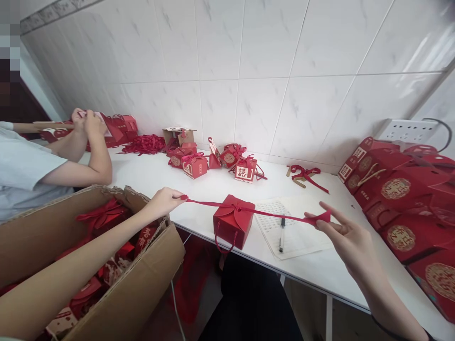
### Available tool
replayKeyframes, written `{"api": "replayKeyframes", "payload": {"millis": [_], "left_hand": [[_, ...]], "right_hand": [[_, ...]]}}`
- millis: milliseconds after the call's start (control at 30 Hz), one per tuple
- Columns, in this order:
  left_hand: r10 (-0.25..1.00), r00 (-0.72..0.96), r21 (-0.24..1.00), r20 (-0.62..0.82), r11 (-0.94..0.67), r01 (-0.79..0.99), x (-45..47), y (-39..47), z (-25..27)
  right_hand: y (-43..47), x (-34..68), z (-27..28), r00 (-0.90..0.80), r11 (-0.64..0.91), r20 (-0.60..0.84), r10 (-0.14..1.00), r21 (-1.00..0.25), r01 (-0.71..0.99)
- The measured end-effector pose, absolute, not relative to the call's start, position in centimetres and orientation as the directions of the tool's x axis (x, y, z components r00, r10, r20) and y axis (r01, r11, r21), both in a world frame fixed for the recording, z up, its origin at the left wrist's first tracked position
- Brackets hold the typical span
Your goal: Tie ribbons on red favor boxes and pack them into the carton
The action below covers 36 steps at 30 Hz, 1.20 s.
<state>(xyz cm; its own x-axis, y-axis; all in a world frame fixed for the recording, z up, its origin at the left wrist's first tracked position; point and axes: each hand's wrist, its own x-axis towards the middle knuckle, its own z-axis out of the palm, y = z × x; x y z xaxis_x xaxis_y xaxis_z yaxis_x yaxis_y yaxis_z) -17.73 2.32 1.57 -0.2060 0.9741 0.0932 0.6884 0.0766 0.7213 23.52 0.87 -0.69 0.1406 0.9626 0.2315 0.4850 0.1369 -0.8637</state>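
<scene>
A red gift box point(232, 227) with a petal-fold top and a cord handle hanging down its front sits near the table's front edge. Across its top a red ribbon point(273, 214) is stretched out to both sides. My left hand point(164, 203) pinches the ribbon's left end, left of the box. On the other side, my right hand point(346, 237) has the right end between thumb and fingers, with other fingers extended. Under that ribbon end lie sheets of written paper point(302, 239) with a pen point(282, 232) on top.
An open cardboard box point(142, 279) of red boxes stands at left. Finished-looking small boxes point(245, 169) and a ribbon pile point(144, 144) line the wall. Stacked red boxes point(398, 189) and a power strip point(407, 130) are at right. A co-worker's hands point(88, 122) hold something pink.
</scene>
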Motion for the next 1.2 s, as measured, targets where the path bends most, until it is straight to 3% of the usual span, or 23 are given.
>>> {"api": "replayKeyframes", "payload": {"millis": [133,200,267,367,433,600,733,867,1200], "left_hand": [[0.927,-0.062,0.458,0.371,-0.124,0.880,-16.6,2.3,1.6],[0.925,0.091,0.427,0.368,-0.255,0.868,-14.8,2.2,2.0],[0.946,0.242,0.501,0.216,-0.320,0.804,-12.9,2.4,2.3],[0.943,0.332,0.641,0.020,-0.267,0.720,-10.6,2.6,2.2],[0.937,0.347,0.703,-0.028,-0.228,0.674,-9.9,2.7,1.9],[0.903,0.390,0.826,-0.180,-0.076,0.558,-9.8,2.0,1.4],[0.901,0.392,0.895,-0.187,-0.009,0.446,-10.0,2.1,0.9],[0.879,0.440,0.908,-0.185,-0.018,0.418,-10.4,2.5,0.5],[0.837,0.472,0.898,-0.277,0.050,0.438,-10.7,2.5,0.6]], "right_hand": [[1.4,24.9,-1.6,0.004,0.180,0.241,0.970,-0.733,0.656],[2.0,24.1,-1.2,-0.001,0.260,0.363,0.932,-0.665,0.700],[2.6,21.9,-0.5,-0.086,0.368,0.427,0.900,-0.640,0.675],[3.7,17.8,0.3,-0.370,0.445,0.270,0.889,-0.700,0.559],[4.4,15.6,0.4,-0.447,0.442,0.204,0.871,-0.724,0.530],[6.6,14.1,0.4,-0.533,0.302,-0.004,0.846,-0.821,0.485],[8.6,14.6,0.7,-0.720,0.188,-0.149,0.678,-0.911,0.366],[9.3,14.9,0.4,-0.842,0.164,-0.091,0.532,-0.964,0.208],[8.1,15.7,-1.2,-0.824,0.062,-0.006,0.567,-0.997,0.050]]}}
